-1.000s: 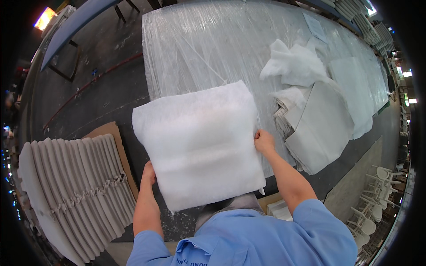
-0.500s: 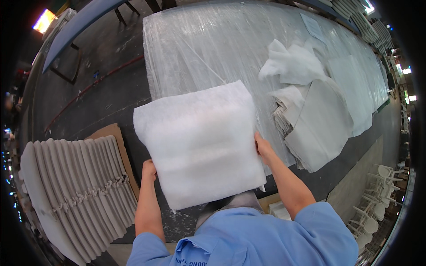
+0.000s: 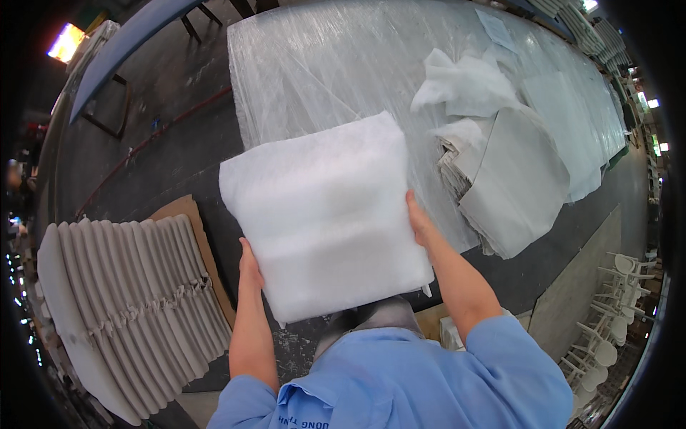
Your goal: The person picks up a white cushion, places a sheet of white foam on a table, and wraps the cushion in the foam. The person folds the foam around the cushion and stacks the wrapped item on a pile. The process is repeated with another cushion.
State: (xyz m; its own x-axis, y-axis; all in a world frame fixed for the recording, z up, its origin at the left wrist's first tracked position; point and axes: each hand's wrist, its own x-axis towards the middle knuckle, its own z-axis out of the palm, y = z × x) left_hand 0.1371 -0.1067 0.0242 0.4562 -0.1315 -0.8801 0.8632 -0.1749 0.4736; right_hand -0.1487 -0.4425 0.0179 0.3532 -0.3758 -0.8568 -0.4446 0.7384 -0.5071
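Observation:
A square, thick pad wrapped in white fluffy wadding (image 3: 329, 222) is held in front of my body, over the dark surface and the near edge of the plastic sheet. My left hand (image 3: 251, 267) presses against its left side, fingers straight and pointing away from me. On the opposite side my right hand (image 3: 419, 222) grips it the same way, a little farther up. Most fingers are hidden along or under the pad's edges. A small loose tip of wadding hangs at the near right corner.
Clear plastic sheeting (image 3: 307, 79) covers the far area. To the right lie folded grey fabric pieces (image 3: 522, 186) and crumpled white wadding (image 3: 468, 86). A row of grey cushions (image 3: 132, 307) stands at left against brown cardboard (image 3: 204, 247). White chairs (image 3: 606, 352) stand far right.
Both hands have slid slightly farther along the pad's sides, and the left fingers have straightened from a curled grip. The pad has shifted slightly away from me.

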